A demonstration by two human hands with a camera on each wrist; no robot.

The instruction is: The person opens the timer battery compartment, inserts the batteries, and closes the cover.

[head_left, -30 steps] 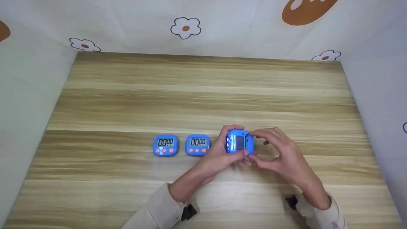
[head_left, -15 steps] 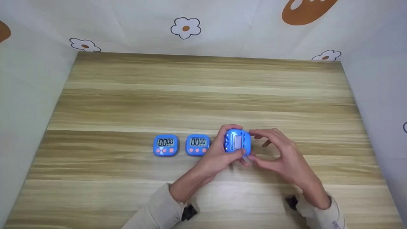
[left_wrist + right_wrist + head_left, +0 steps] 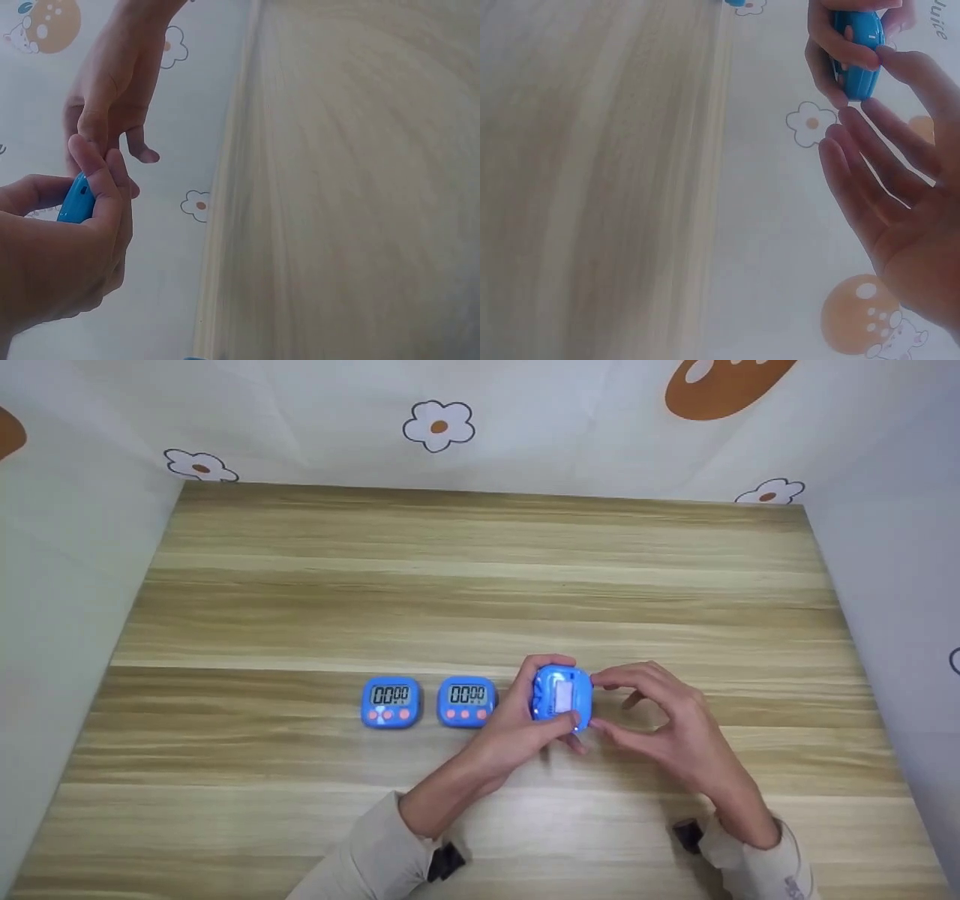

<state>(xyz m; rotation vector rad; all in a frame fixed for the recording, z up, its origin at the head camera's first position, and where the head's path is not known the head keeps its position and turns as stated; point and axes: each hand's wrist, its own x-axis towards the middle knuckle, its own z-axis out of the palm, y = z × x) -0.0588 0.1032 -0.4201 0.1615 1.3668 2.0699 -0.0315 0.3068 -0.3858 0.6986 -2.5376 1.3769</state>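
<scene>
My left hand [image 3: 517,712] grips a blue digital timer [image 3: 562,697], thumb on its near edge and fingers curled around behind. The timer's back, with a pale shiny rectangle in it, faces up in the head view. At its right edge my right hand [image 3: 667,720] pinches it between thumb and forefinger, the other fingers off the timer. In the right wrist view the thumb touches the blue side of the timer [image 3: 866,34]. The left wrist view shows the timer [image 3: 77,199] edge-on, mostly covered by the left hand.
Two more blue timers, a left one [image 3: 391,703] and a middle one [image 3: 466,702], lie face up in a row, displays reading 00 00 above pink buttons. The wood-grain table [image 3: 480,585] is bounded by a pale flower-print wall [image 3: 540,442] at the back and sides.
The held timer has tilted slightly, and its back rectangle went from dark to bright. The dark gap near its right edge has gone from view. Both hands have barely moved.
</scene>
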